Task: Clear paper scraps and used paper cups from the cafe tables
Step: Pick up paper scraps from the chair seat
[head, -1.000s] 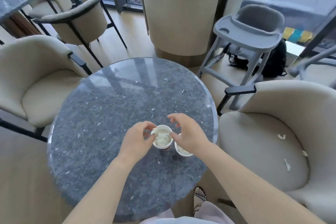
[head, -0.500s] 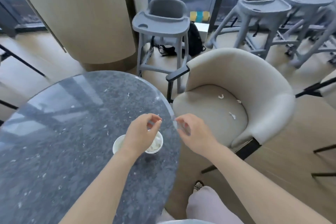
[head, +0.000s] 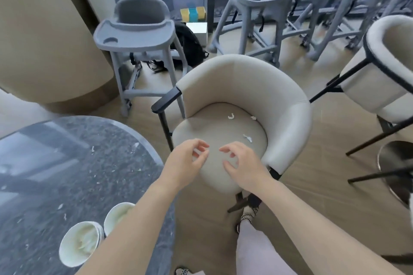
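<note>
Left hand (head: 186, 162) and right hand (head: 244, 164) hover over the chair (head: 245, 80) seat, mid-frame. Both grips are loose, fingers half curled and apart, nothing in them afaict. Paper scraps (head: 247, 138) lie on the seat just beyond, toward the backrest. Cups (head: 80, 243) sit on the counter (head: 55, 163), lower left. Imo: pinch each scrap w/ fingertips, one at a time, press lightly into the cushion, don't flick them onto the floor.
</note>
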Demonstrator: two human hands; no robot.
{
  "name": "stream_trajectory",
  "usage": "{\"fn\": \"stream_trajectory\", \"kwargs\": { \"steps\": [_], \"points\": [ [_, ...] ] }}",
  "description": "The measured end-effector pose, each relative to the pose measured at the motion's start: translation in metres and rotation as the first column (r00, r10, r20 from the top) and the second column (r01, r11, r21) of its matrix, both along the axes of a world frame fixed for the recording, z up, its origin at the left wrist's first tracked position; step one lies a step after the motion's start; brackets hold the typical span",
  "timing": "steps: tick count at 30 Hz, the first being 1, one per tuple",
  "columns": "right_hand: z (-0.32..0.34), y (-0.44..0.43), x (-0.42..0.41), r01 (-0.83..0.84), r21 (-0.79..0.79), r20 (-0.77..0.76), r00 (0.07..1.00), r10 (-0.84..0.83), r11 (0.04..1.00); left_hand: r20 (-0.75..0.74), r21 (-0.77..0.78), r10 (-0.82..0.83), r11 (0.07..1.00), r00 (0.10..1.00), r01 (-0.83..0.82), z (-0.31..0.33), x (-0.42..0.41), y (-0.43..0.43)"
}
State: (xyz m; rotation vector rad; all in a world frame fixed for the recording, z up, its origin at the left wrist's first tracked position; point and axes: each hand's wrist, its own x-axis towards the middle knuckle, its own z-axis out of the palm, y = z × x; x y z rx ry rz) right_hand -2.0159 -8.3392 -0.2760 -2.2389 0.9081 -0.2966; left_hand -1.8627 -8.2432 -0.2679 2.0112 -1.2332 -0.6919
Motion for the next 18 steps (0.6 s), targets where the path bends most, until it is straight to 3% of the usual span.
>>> {"fn": "stream_trajectory", "kwargs": {
  "steps": [10, 18],
  "points": [
    [-0.048, -0.177, 0.002, -0.067, -0.029, -0.051, 0.997, 0.065, 0.997, 0.073, 0.13, -0.064, 0.99, 0.995, 0.055, -0.041, -0.011, -0.172],
    [-0.141, -0.276, 0.013, -0.113, -0.01, -0.202, 0.973, 0.109, 0.994, 0.118, 0.245, -0.143, 0.963, 0.983, 0.11, -0.134, 0.014, -0.288]
  ]
}}
